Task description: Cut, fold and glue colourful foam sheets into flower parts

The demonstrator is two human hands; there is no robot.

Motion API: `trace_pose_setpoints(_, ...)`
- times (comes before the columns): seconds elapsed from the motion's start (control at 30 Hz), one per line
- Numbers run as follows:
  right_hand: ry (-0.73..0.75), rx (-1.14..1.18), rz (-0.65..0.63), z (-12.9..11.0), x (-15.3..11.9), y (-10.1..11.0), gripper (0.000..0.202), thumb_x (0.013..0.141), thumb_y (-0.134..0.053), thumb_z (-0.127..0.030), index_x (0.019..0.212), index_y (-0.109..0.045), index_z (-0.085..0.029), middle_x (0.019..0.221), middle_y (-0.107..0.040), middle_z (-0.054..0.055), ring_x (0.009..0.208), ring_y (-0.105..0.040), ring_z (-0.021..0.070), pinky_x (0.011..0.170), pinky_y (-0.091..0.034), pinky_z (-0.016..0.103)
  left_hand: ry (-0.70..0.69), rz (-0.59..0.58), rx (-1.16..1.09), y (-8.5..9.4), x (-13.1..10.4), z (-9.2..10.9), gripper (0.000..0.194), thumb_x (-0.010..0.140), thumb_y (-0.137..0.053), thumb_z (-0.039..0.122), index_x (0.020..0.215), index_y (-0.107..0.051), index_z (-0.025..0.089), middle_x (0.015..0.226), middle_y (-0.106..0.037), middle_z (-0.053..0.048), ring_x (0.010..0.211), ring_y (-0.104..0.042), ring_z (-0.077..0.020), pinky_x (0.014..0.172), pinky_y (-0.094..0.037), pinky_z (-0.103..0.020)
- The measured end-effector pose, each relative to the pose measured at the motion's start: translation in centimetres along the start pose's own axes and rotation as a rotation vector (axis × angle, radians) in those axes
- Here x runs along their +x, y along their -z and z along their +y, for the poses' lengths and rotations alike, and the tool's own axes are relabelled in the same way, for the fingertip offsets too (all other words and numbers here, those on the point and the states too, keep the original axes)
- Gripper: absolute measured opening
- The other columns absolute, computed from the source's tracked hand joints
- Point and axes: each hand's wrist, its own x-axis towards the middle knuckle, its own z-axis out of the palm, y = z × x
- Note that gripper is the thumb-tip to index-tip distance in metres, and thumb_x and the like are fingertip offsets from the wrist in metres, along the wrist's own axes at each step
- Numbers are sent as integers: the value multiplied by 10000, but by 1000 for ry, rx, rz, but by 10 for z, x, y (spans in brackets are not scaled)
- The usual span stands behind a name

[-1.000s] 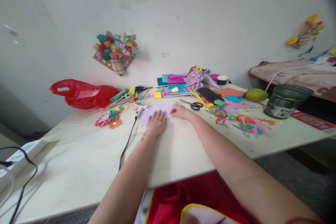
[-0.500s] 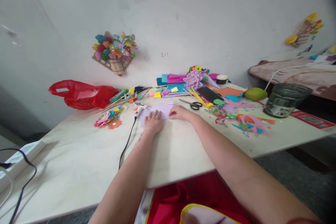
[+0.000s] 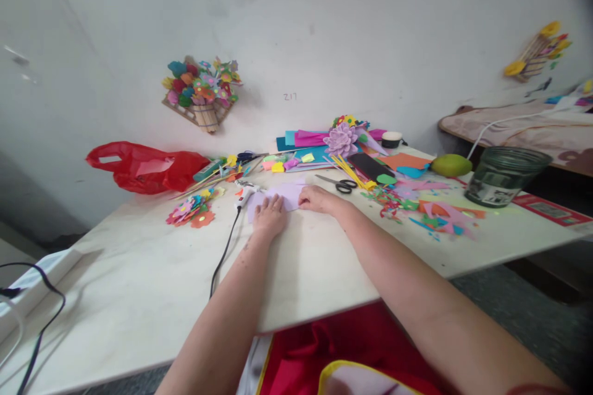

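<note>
A lilac craft sheet [image 3: 291, 195] lies on the white table in front of me. My left hand [image 3: 270, 216] rests flat on its left part, fingers stretched out. At the sheet's right edge my right hand [image 3: 317, 199] has its fingers closed in a pinch on the edge; the fingertips are partly hidden. Just left of the sheet lies a white glue gun [image 3: 245, 194] with a black cord. Black-handled scissors [image 3: 343, 185] lie beyond my right hand, apart from it.
Flower cut-outs [image 3: 192, 208] and a red plastic bag [image 3: 148, 166] lie at the left. Coloured scraps [image 3: 440, 216], a phone [image 3: 370, 168], a green fruit [image 3: 451, 165] and a glass jar [image 3: 503, 179] occupy the right. A power strip [image 3: 41, 287] sits at the near left.
</note>
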Motion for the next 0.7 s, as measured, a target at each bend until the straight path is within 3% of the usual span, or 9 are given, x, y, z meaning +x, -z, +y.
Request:
trace_pose_setpoints(0.3, 9, -30, -22, -8, -1, 7, 119, 704, -568, -156, 730, -684, -149, 716, -643, 47, 660, -533, 126, 619, -360, 209, 12, 23, -67, 2, -1, 1, 454, 855, -245, 346, 1283, -348, 238, 1400, -307, -35, 1295, -217, -218, 1032, -156, -458)
trace_pose_setpoints(0.5, -4, -92, -31, -12, -1, 9, 143, 732, -539, -164, 722, -679, -136, 749, -641, 58, 682, -531, 131, 622, -350, 212, -48, 142, -160, 5, -1, -5, 318, 805, -402, 340, 1079, -485, 201, 1156, -559, -87, 1101, -479, -205, 963, -284, -381)
trace_pose_setpoints(0.7, 9, -93, -16, -12, -2, 8, 148, 750, -528, -171, 726, -671, -140, 764, -639, 60, 698, -534, 131, 628, -349, 209, -136, 150, -311, 5, 1, -13, 252, 722, -536, 370, 913, -543, 207, 1038, -621, -49, 934, -568, -176, 830, -403, -286)
